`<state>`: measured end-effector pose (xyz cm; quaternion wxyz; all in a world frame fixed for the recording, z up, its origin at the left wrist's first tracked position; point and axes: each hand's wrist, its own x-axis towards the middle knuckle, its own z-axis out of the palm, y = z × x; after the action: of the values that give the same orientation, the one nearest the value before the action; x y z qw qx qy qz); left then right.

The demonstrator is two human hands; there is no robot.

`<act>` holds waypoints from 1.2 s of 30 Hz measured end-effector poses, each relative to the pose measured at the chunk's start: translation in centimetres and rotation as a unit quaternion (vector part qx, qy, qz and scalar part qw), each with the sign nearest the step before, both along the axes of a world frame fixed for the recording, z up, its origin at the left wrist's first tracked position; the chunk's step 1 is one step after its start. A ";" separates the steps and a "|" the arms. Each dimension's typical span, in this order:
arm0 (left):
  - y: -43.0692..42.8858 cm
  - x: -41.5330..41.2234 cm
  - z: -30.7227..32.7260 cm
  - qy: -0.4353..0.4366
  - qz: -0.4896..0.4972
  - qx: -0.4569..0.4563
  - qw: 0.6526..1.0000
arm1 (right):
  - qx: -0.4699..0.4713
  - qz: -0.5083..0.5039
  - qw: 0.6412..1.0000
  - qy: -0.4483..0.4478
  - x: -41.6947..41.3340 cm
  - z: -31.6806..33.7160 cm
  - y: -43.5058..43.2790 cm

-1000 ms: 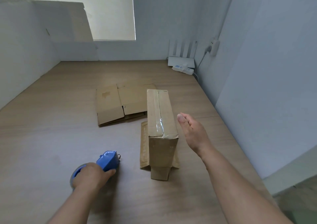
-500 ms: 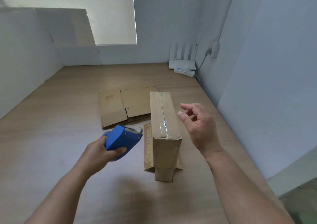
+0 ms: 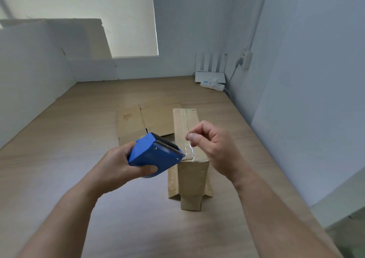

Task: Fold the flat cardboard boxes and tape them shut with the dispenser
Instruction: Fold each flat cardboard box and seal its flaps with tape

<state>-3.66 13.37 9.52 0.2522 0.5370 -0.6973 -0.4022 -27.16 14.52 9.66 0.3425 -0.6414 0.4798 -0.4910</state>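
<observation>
**Loose Tape End and an Unsteady Box Were the Main Risks**

The wooden table (image 3: 79, 139) filled the lower frame. The folded box (image 3: 192, 178) stood at centre. One seam on its top carried a strip of clear tape (image 3: 180, 127), while the flaps (image 3: 191, 202) at its base splayed out on the table, untaped. Neither hand touched the box, so pressing the dispenser on it without bracing it first could have slid it or rocked it on those flaps. The flat cardboard (image 3: 142, 119) lay just behind it at centre, not yet folded, close enough to get dragged along if the box slid.

The left hand (image 3: 120, 164), at lower centre left, gripped the blue tape dispenser (image 3: 152, 157) firmly around its body and held it in the air beside the box's near top edge. The right hand (image 3: 215, 147), right of centre above the box, had its fingers curled and its thumb drawn to the forefinger like a pinch. Whether it held a tape end could not be told, since the film is clear.

That was the likeliest failure. A missed or slack end could have curled back onto the roll, stuck to itself, or gone down creased and off the seam. The serrated blade (image 3: 169, 147) faced the right hand from close by, and a hurried reach could have scraped a fingertip.
</observation>
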 end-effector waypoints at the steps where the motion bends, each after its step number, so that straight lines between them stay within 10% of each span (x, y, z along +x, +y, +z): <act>1: 0.1 0.1 -0.1 -0.008 0.000 -0.005 1.000 | -0.001 -0.012 1.000 -0.027 -0.3 0.1 0.1; 20: -1.5 -0.8 -0.3 -0.021 -0.036 -0.056 0.998 | 0.013 0.053 0.994 0.099 -1.1 -0.2 -0.2; 36: -1.6 -0.9 2.3 -0.039 -0.096 -0.008 0.995 | 0.015 -0.048 0.999 -0.018 -0.2 -0.1 -0.5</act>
<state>-4.53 11.80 11.77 0.1891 0.4805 -0.7581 -0.3984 -27.38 14.03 9.56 0.3366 -0.6037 0.5108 -0.5112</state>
